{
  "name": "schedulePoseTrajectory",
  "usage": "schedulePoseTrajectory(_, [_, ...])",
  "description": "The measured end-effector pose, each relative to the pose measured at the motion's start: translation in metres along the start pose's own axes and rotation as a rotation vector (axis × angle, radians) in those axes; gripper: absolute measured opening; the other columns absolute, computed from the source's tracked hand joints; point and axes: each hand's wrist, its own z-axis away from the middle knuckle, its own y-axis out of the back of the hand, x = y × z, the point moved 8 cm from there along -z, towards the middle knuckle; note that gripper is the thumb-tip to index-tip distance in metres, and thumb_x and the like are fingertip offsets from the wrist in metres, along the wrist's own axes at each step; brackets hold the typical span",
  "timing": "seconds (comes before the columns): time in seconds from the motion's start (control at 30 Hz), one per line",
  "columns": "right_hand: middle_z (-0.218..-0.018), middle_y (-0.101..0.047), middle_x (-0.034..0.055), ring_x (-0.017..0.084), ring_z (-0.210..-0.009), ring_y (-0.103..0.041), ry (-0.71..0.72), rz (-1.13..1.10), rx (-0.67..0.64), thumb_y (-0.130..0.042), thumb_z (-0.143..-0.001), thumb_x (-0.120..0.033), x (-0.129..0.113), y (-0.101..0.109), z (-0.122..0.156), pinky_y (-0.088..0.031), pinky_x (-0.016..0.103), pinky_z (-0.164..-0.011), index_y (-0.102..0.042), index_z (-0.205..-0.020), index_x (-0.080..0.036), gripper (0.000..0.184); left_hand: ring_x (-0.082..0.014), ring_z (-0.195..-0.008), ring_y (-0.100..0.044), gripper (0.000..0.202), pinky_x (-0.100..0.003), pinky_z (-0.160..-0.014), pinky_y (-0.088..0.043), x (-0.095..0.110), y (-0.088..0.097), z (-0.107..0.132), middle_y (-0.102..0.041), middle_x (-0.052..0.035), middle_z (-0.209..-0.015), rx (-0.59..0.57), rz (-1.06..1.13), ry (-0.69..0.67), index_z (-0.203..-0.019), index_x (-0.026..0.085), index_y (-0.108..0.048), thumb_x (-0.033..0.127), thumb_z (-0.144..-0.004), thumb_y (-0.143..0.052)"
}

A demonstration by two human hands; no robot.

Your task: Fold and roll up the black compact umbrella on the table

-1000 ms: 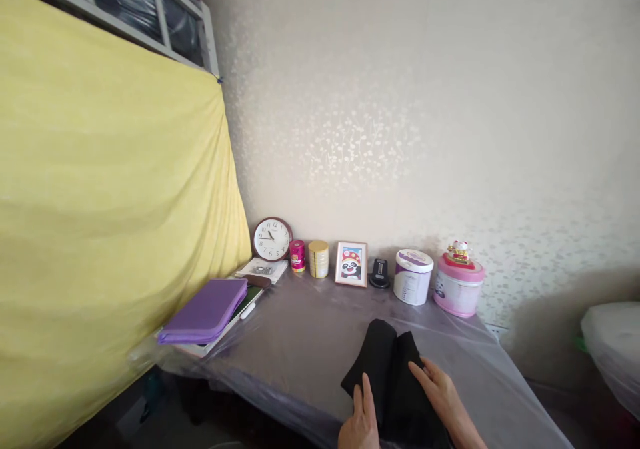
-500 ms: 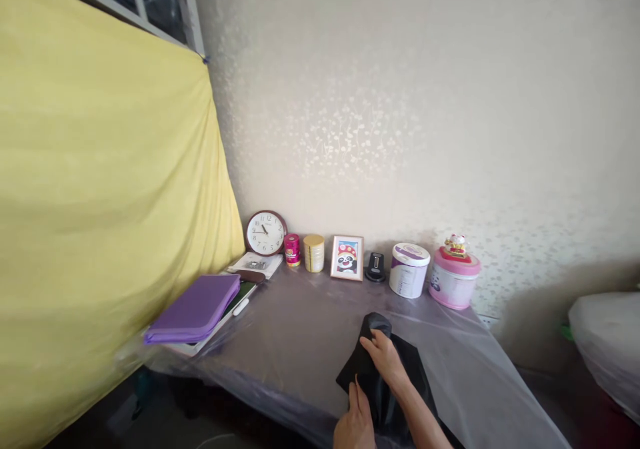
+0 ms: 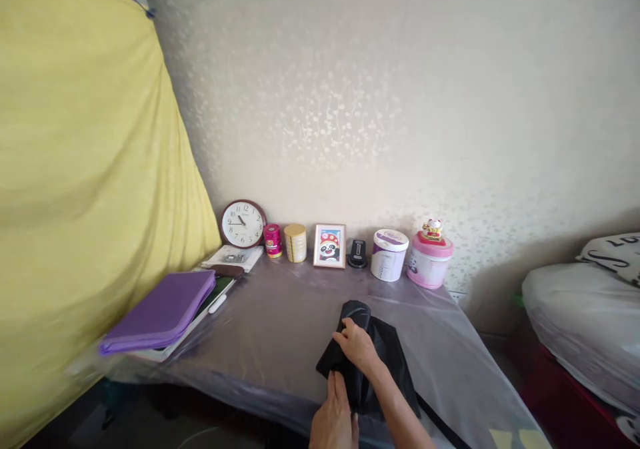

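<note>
A black folded cloth (image 3: 387, 349) lies on the grey table (image 3: 280, 329), which is covered in clear plastic. My right hand (image 3: 356, 346) rests on top of the cloth near its far left corner, fingers curled and pressing down on the fabric. My left hand (image 3: 334, 419) lies flat at the cloth's near left edge, fingers together and stretched out, touching the fabric. A thin black strap (image 3: 440, 422) trails from the cloth toward the lower right.
Along the wall stand a round clock (image 3: 243, 223), a pink tin (image 3: 273, 240), a gold tin (image 3: 295, 242), a framed panda picture (image 3: 329, 246), a small black device (image 3: 357, 254), a white tub (image 3: 389, 254) and a pink tub (image 3: 429, 262). A purple folder (image 3: 160, 311) lies left; yellow curtain (image 3: 75, 202) beyond.
My right hand moved from the cloth's right side across to its far left corner and curled onto the fabric. The view has swung right and down; a covered bed now shows at right.
</note>
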Motion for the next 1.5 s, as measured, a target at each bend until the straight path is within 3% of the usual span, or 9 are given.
schedulePoseTrajectory(0.17, [-0.066,-0.069,0.0012,0.011,-0.061,-0.063,0.094,-0.131,-0.117,-0.038,-0.082,-0.023,-0.011,-0.005,0.005,-0.04,0.019,-0.061,-0.058,-0.085,-0.017,0.021,-0.0222,-0.116,-0.045,0.068,-0.024,-0.084,-0.043,-0.009,0.003,0.005,-0.013,-0.0171,-0.144,0.074,0.027,-0.012,-0.137,0.006,-0.014,0.021,-0.077,-0.041])
schedulePoseTrajectory(0.33, [-0.069,-0.069,0.0006,0.01,-0.061,-0.062,0.13,-0.148,-0.163,-0.035,-0.082,-0.022,-0.014,-0.006,0.007,-0.039,0.018,-0.059,-0.059,-0.077,-0.018,0.025,-0.0258,-0.116,-0.045,0.065,-0.031,-0.083,-0.044,0.001,0.016,0.011,-0.002,-0.0084,-0.147,0.093,-0.03,-0.076,-0.136,0.024,-0.025,0.019,-0.074,-0.044])
schedulePoseTrajectory(0.47, [-0.07,-0.07,0.0013,0.012,-0.067,-0.063,0.144,-0.098,-0.155,-0.037,-0.081,-0.022,-0.016,-0.004,0.008,-0.04,0.019,-0.062,-0.061,-0.078,-0.019,0.024,-0.0258,-0.105,-0.052,0.078,-0.034,-0.082,-0.045,0.01,0.018,0.007,0.006,-0.0082,-0.147,0.057,-0.043,-0.112,-0.138,0.029,-0.014,0.014,-0.07,-0.049])
schedulePoseTrajectory(0.67, [-0.073,-0.069,-0.0004,0.013,-0.071,-0.063,0.204,-0.092,-0.139,-0.041,-0.081,-0.022,-0.023,-0.001,0.017,-0.04,0.02,-0.065,-0.062,-0.085,-0.021,0.021,-0.0237,-0.105,-0.053,0.077,-0.031,-0.082,-0.045,0.008,0.011,0.0,0.004,-0.0116,-0.146,0.03,-0.009,-0.055,-0.138,0.023,-0.014,0.003,-0.07,-0.043])
schedulePoseTrajectory(0.93, [-0.094,-0.066,0.0036,0.016,-0.096,-0.055,0.507,-0.203,0.027,-0.035,-0.09,-0.034,-0.019,0.018,0.043,-0.041,0.027,-0.086,-0.064,-0.095,-0.022,0.032,-0.0216,-0.11,-0.051,0.081,-0.026,-0.087,-0.042,0.003,0.001,-0.007,-0.003,-0.0083,-0.147,0.048,0.036,-0.052,-0.139,0.022,-0.009,0.001,-0.068,-0.041])
schedulePoseTrajectory(1.07, [-0.096,-0.066,0.0039,0.019,-0.11,-0.049,0.592,-0.084,0.026,-0.033,-0.091,-0.033,-0.008,0.014,0.028,-0.028,0.039,-0.101,-0.065,-0.096,-0.021,0.034,-0.0214,-0.114,-0.047,0.081,-0.024,-0.09,-0.04,0.001,-0.003,-0.011,-0.003,-0.0093,-0.146,0.014,0.088,-0.023,-0.139,0.017,-0.003,0.002,-0.068,-0.041])
schedulePoseTrajectory(1.17, [-0.1,-0.066,0.0023,0.018,-0.111,-0.048,0.599,-0.006,0.024,-0.033,-0.091,-0.031,-0.001,0.012,0.008,-0.021,0.041,-0.104,-0.064,-0.096,-0.022,0.033,-0.0215,-0.112,-0.049,0.084,-0.023,-0.087,-0.041,-0.002,-0.007,-0.016,-0.001,-0.007,-0.147,-0.008,0.105,0.01,-0.138,0.02,0.0,0.001,-0.066,-0.04])
schedulePoseTrajectory(1.37, [-0.097,-0.066,0.0008,0.017,-0.111,-0.047,0.538,0.069,0.043,-0.032,-0.091,-0.028,0.013,0.011,-0.035,-0.016,0.04,-0.104,-0.065,-0.089,-0.023,0.033,-0.0206,-0.092,-0.061,0.09,-0.028,-0.072,-0.047,-0.007,-0.015,-0.022,0.007,-0.0024,-0.146,-0.072,0.091,0.101,-0.136,0.031,0.005,-0.002,-0.063,-0.035])
schedulePoseTrajectory(1.5, [-0.098,-0.066,0.0011,0.016,-0.109,-0.048,0.403,0.071,0.041,-0.033,-0.089,-0.029,0.029,0.008,-0.065,-0.027,0.033,-0.098,-0.066,-0.083,-0.022,0.035,-0.0225,-0.092,-0.061,0.092,-0.032,-0.077,-0.046,-0.009,-0.014,-0.023,-0.005,-0.0051,-0.146,-0.084,0.1,0.142,-0.136,0.034,0.004,-0.001,-0.062,-0.039])
